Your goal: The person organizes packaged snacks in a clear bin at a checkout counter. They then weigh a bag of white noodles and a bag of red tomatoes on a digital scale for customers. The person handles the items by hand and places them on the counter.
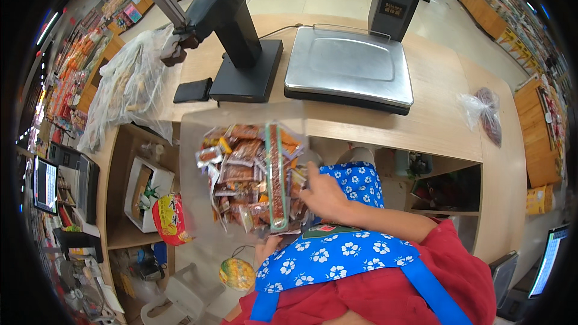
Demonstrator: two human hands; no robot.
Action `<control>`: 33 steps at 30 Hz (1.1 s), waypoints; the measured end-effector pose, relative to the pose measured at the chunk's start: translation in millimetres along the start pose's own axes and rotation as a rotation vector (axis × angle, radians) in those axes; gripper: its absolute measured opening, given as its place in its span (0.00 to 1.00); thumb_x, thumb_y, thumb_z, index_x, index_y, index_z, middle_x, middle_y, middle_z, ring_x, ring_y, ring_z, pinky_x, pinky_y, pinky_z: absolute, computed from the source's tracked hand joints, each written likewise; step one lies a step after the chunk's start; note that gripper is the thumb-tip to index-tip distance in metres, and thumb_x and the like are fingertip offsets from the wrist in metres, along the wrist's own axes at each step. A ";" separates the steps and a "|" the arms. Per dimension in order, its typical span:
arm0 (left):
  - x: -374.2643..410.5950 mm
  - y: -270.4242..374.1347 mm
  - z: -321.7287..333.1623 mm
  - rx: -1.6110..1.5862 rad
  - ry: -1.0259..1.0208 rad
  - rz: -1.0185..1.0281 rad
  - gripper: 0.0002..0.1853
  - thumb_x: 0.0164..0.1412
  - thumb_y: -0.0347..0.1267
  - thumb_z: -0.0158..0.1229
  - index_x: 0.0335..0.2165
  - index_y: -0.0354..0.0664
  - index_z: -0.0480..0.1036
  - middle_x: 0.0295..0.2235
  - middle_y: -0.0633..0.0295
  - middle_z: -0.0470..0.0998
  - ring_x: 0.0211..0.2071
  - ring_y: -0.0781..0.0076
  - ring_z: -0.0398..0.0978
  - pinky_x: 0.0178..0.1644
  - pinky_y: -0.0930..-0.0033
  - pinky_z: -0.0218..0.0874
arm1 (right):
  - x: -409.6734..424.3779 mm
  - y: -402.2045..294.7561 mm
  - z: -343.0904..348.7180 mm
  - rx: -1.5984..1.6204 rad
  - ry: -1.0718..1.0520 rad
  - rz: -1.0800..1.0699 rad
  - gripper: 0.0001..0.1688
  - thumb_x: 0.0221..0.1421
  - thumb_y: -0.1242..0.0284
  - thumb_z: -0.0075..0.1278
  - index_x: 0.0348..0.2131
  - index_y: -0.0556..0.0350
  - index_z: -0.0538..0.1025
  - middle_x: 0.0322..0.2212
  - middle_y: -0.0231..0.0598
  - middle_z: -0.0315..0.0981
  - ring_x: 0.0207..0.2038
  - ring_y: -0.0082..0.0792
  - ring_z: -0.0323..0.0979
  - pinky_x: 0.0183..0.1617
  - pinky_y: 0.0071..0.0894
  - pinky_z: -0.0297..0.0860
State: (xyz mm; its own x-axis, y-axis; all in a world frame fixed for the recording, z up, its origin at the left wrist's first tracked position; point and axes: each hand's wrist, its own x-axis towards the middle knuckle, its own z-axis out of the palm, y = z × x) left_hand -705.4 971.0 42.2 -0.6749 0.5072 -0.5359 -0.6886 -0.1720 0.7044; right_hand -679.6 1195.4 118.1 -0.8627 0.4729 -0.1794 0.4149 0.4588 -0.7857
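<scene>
A translucent plastic container (198, 144), full of small wrapped snack packets (241, 167), is held up before my body at the counter's edge. One long packet with a green border (276, 180) lies across the others. My left hand (268, 249) is at the container's near lower edge, mostly hidden by it and by my apron. At the container's right side, my right hand (323, 192) has its index finger extended along the rim; its other fingers are partly hidden, so its grip is unclear.
A steel-topped weighing scale (347, 67) and a black stand (246, 72) occupy the counter (433, 99). Clear plastic bags (131, 76) drape over its left end; a tied bag (490, 117) lies at the right. Below are open shelves, a white box (140, 221) and a plastic stool (180, 293).
</scene>
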 end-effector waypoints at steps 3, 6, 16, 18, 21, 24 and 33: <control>-4.4 -4.3 27.9 0.135 -0.050 -0.002 0.17 0.51 0.26 0.50 0.41 0.30 0.68 0.36 0.55 0.74 0.36 0.70 0.71 0.38 0.69 0.63 | -20.3 20.5 -24.3 0.008 0.033 0.084 0.29 0.45 0.72 0.49 0.43 0.76 0.59 0.24 0.67 0.71 0.30 0.64 0.71 0.34 0.52 0.68; -11.8 -9.2 51.4 0.242 -0.157 -0.024 0.18 0.52 0.26 0.50 0.43 0.30 0.66 0.37 0.55 0.73 0.36 0.72 0.71 0.39 0.72 0.63 | -33.9 54.7 -41.0 0.085 0.083 0.133 0.32 0.44 0.73 0.47 0.46 0.78 0.59 0.24 0.68 0.70 0.30 0.63 0.71 0.35 0.51 0.68; -8.2 -15.1 73.4 0.554 -0.550 -0.273 0.26 0.58 0.26 0.52 0.53 0.28 0.57 0.51 0.44 0.66 0.53 0.60 0.65 0.55 0.65 0.57 | -89.3 145.0 -122.1 0.175 0.221 0.290 0.32 0.40 0.80 0.42 0.50 0.66 0.63 0.33 0.52 0.73 0.29 0.41 0.72 0.33 0.36 0.68; -6.6 -2.6 88.2 0.737 -0.577 -0.247 0.21 0.58 0.28 0.51 0.49 0.29 0.65 0.47 0.49 0.72 0.48 0.66 0.70 0.52 0.70 0.61 | -105.7 168.1 -126.3 0.233 0.260 0.318 0.36 0.40 0.83 0.42 0.53 0.66 0.62 0.34 0.45 0.73 0.27 0.31 0.72 0.29 0.28 0.69; -6.0 6.1 99.6 0.917 -0.605 -0.207 0.18 0.58 0.30 0.50 0.46 0.33 0.71 0.40 0.51 0.77 0.40 0.71 0.74 0.45 0.74 0.64 | -121.8 175.8 -130.8 0.308 0.293 0.421 0.38 0.39 0.83 0.42 0.55 0.67 0.60 0.35 0.43 0.72 0.30 0.28 0.72 0.29 0.26 0.68; 1.4 13.6 99.7 1.145 -0.714 -0.139 0.16 0.58 0.31 0.50 0.44 0.35 0.72 0.35 0.52 0.78 0.36 0.75 0.76 0.40 0.75 0.65 | -128.1 187.4 -122.7 0.336 0.391 0.363 0.36 0.39 0.79 0.43 0.52 0.66 0.63 0.30 0.54 0.73 0.28 0.39 0.72 0.34 0.34 0.67; 29.4 87.5 131.6 0.878 -0.471 0.101 0.20 0.60 0.25 0.50 0.51 0.30 0.64 0.40 0.50 0.76 0.42 0.65 0.75 0.45 0.71 0.66 | -127.6 183.5 -123.3 0.195 0.321 0.439 0.39 0.39 0.83 0.39 0.56 0.68 0.59 0.45 0.53 0.70 0.34 0.32 0.73 0.33 0.29 0.71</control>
State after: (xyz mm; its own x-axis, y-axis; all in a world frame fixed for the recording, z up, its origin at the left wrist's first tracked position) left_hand -750.6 1082.0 149.3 -0.4143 0.8403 -0.3496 -0.0656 0.3555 0.9324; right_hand -457.7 1312.0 69.8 -0.4780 0.8061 -0.3489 0.6274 0.0354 -0.7779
